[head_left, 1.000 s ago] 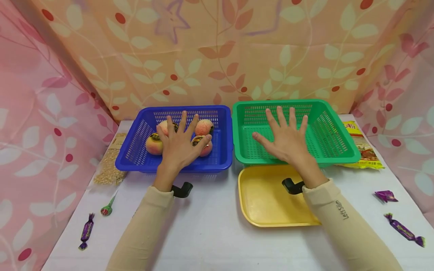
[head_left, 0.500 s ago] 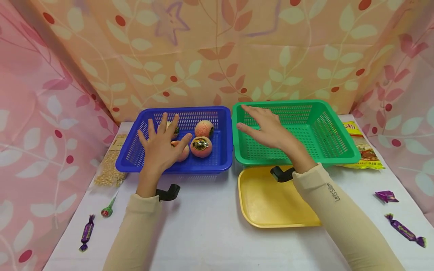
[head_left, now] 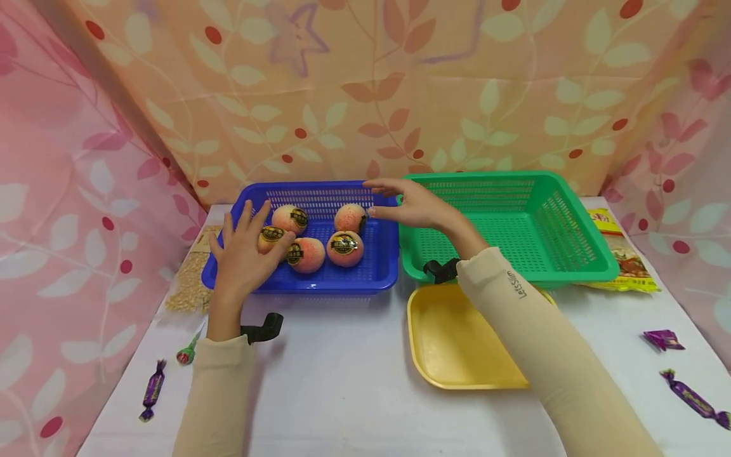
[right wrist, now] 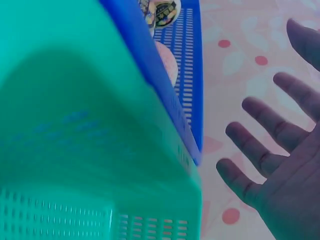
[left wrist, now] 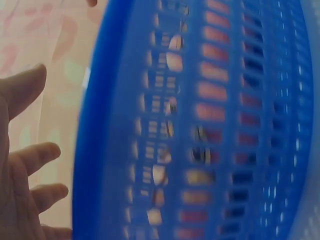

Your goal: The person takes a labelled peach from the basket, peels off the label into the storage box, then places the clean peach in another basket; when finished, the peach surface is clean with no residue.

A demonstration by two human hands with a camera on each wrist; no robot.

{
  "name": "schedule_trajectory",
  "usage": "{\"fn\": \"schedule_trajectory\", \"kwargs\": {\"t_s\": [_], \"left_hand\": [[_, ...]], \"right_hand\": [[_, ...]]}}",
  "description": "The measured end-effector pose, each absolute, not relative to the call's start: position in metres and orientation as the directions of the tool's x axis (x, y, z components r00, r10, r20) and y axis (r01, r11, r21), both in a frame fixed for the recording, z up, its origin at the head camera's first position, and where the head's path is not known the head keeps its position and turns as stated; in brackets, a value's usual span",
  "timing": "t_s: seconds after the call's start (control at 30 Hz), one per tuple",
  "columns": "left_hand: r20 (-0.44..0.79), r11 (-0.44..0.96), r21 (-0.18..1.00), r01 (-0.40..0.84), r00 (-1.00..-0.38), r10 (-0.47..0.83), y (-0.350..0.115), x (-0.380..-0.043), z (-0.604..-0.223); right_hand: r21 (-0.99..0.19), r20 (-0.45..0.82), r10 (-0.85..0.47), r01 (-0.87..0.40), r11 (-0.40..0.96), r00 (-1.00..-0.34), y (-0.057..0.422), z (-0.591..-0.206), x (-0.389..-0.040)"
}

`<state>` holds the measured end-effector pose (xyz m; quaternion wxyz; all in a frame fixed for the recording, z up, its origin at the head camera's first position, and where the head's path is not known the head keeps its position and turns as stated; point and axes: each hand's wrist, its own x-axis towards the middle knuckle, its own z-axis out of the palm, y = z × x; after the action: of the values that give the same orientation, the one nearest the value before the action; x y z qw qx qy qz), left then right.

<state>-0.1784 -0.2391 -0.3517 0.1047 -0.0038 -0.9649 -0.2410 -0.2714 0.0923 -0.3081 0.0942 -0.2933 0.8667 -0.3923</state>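
Observation:
Several pink-and-yellow peaches [head_left: 345, 249] with black-and-gold labels sit in the blue basket [head_left: 342, 285]. My left hand [head_left: 242, 254] hovers at the basket's left side with fingers spread, overlapping the leftmost peach in the head view. In the left wrist view, its thumb and fingers stand apart outside the blue wall. My right hand [head_left: 419, 206] reaches over the rim where the two baskets meet, its fingertips close to the back right peach [head_left: 350, 218]. The right wrist view shows this hand [right wrist: 280, 155] with spread fingers, holding nothing.
A green basket [head_left: 571, 277] stands right of the blue one, a yellow tray [head_left: 457, 343] in front of it. A yellow packet [head_left: 625, 254] and purple candies [head_left: 693, 397] lie at right. At left are a grain bag [head_left: 191, 282], a lollipop [head_left: 186, 353] and a purple candy [head_left: 152, 391].
My left hand has moved left from over the peaches to the blue basket's left side. My right hand has swung left from the green basket to the blue basket's right rim.

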Motion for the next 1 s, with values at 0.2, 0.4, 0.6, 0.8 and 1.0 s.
{"fn": "schedule_trajectory", "kwargs": {"t_s": [0.2,0.4,0.6,0.8,1.0], "left_hand": [[0.172,0.893,0.449,0.018,-0.983,-0.067,-0.263,-0.174,-0.359],[0.132,0.911,0.411,-0.038,-0.986,-0.101,-0.282,-0.172,-0.363],[0.089,0.907,0.413,-0.078,-0.988,-0.126,-0.295,-0.167,-0.369],[0.099,0.894,0.446,-0.039,-0.991,-0.092,-0.306,-0.165,-0.374],[0.098,0.881,0.473,0.003,-0.994,-0.049,-0.321,-0.162,-0.379]], "right_hand": [[-0.799,0.069,-0.599,-0.404,0.445,-0.797,0.072,-0.309,-0.281],[-0.839,0.05,-0.602,-0.36,0.407,-0.797,0.057,-0.312,-0.29],[-0.904,0.035,-0.602,-0.283,0.322,-0.798,0.045,-0.318,-0.298],[-0.924,0.022,-0.622,-0.253,0.286,-0.783,0.036,-0.322,-0.302],[-0.92,0.025,-0.654,-0.273,0.281,-0.756,0.026,-0.324,-0.303]]}}
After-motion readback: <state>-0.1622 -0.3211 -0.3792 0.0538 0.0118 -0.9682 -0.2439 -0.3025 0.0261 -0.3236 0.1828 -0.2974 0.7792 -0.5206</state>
